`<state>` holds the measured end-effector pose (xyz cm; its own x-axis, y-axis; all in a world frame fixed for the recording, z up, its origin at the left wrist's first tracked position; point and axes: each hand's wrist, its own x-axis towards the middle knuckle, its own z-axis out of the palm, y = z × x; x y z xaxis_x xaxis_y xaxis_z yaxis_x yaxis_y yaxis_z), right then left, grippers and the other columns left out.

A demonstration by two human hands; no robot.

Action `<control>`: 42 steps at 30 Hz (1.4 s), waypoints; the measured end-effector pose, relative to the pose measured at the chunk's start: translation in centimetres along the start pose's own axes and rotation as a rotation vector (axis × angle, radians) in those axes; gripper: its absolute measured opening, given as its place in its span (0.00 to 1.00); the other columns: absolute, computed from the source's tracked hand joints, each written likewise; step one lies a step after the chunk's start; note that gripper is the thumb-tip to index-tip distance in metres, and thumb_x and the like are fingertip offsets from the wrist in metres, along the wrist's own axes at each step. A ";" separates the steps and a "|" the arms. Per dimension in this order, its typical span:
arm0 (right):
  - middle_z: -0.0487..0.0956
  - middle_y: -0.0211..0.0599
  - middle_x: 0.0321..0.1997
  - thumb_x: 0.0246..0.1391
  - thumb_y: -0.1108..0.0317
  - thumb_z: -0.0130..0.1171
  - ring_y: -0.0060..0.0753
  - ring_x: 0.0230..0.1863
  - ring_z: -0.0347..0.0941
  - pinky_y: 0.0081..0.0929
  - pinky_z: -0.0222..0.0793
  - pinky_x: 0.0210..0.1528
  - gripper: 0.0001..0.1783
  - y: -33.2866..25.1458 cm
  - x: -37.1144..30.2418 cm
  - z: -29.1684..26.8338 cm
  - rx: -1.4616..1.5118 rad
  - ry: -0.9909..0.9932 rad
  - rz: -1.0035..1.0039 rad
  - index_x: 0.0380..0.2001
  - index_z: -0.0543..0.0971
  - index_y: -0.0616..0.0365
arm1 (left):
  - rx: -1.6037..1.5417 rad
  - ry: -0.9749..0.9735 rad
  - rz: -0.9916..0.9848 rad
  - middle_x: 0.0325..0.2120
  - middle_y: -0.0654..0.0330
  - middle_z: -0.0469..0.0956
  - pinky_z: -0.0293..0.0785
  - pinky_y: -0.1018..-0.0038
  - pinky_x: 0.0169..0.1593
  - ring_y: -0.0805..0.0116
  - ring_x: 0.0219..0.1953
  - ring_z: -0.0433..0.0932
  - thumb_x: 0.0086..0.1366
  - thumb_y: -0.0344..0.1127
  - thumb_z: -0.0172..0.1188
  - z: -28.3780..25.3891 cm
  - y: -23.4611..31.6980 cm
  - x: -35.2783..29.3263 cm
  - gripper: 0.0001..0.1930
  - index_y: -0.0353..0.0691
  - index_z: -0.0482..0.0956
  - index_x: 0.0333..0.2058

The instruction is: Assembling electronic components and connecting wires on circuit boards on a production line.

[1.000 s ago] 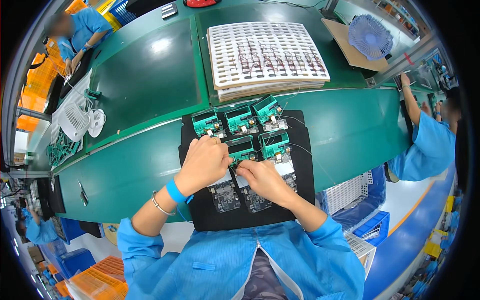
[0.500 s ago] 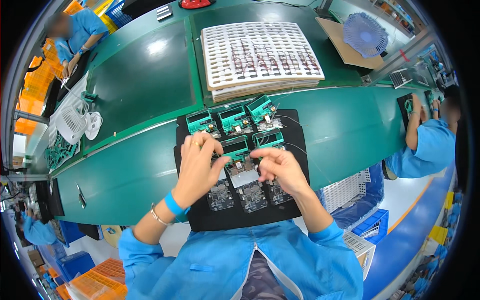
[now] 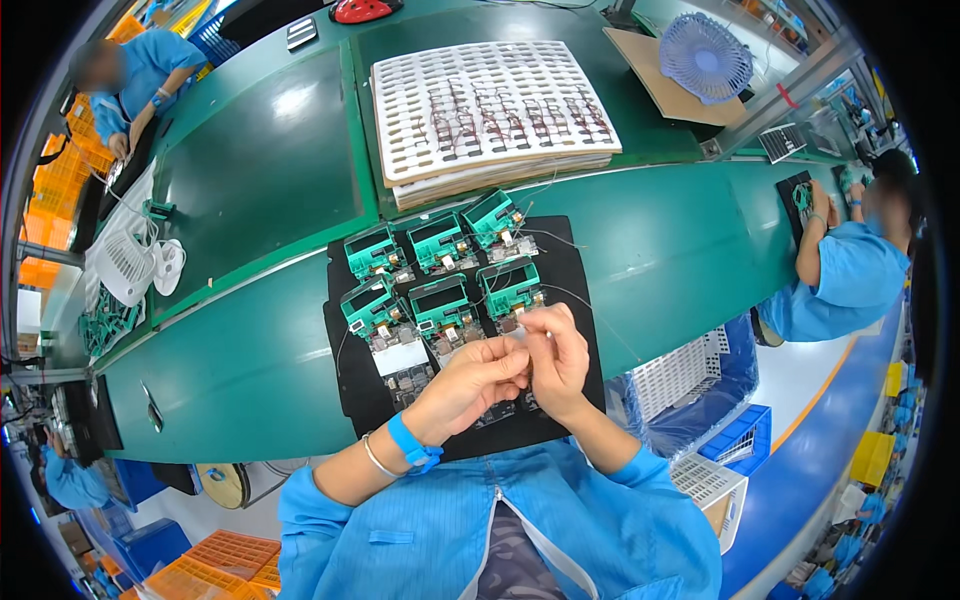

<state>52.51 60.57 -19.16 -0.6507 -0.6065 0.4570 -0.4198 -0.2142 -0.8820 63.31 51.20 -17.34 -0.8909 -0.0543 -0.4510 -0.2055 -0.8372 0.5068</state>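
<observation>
My left hand [image 3: 478,378] and my right hand [image 3: 558,362] meet over the front right of a black mat [image 3: 365,425]. Both have thumb and fingers pinched together, fingertips touching or nearly so; whatever is between them is too small or hidden to make out. Just beyond the hands stands a green plastic housing [image 3: 511,287] with a circuit board in front of it. Left of it are another green housing [image 3: 440,307] and a green housing [image 3: 371,307] whose board carries a white rectangular piece [image 3: 399,358]. Dark circuit boards [image 3: 410,385] lie partly under my hands.
More green housings [image 3: 437,241] with thin wires line the mat's far side. Beyond them rests a stack of white slotted trays [image 3: 500,110] holding dark red wires. A white fan [image 3: 125,265] stands left; a purple basket [image 3: 706,58] lies far right. Co-workers sit at both sides.
Both hands have come together, moving nearer to me; the left hand has also moved right, uncovering the left housing. My right hand's fingers have closed to a pinch. The whole view has shifted slightly.
</observation>
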 end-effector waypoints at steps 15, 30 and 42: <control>0.78 0.36 0.26 0.46 0.78 0.61 0.36 0.27 0.74 0.31 0.70 0.29 0.04 1.1 0.5 -2.0 -0.269 -0.180 0.120 0.28 0.77 0.61 | 1.612 0.394 0.649 0.22 0.49 0.79 0.74 0.67 0.30 0.55 0.24 0.79 0.56 0.28 0.59 0.1 5.6 2.1 0.05 0.32 0.78 0.28; 0.79 0.33 0.24 0.52 0.76 0.53 0.19 0.25 0.76 0.18 0.70 0.28 0.03 1.5 -0.1 -1.8 0.123 -0.294 0.555 0.30 0.75 0.65 | 1.874 0.327 0.483 0.22 0.47 0.77 0.72 0.58 0.32 0.49 0.28 0.78 0.56 0.27 0.58 0.9 6.9 2.0 0.04 0.33 0.74 0.24; 0.79 0.31 0.25 0.54 0.76 0.52 0.18 0.28 0.77 0.17 0.71 0.31 0.04 1.3 -0.1 -1.3 0.271 -0.262 0.696 0.31 0.75 0.66 | 1.975 0.328 0.419 0.22 0.47 0.77 0.72 0.57 0.31 0.48 0.28 0.78 0.55 0.28 0.60 1.3 7.1 1.8 0.05 0.33 0.73 0.25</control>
<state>51.19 61.35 -20.16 -0.5227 -0.8230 -0.2224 0.2198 0.1220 -0.9679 59.68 45.87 -13.61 -0.9458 -0.3113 -0.0930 -0.3199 0.8424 0.4337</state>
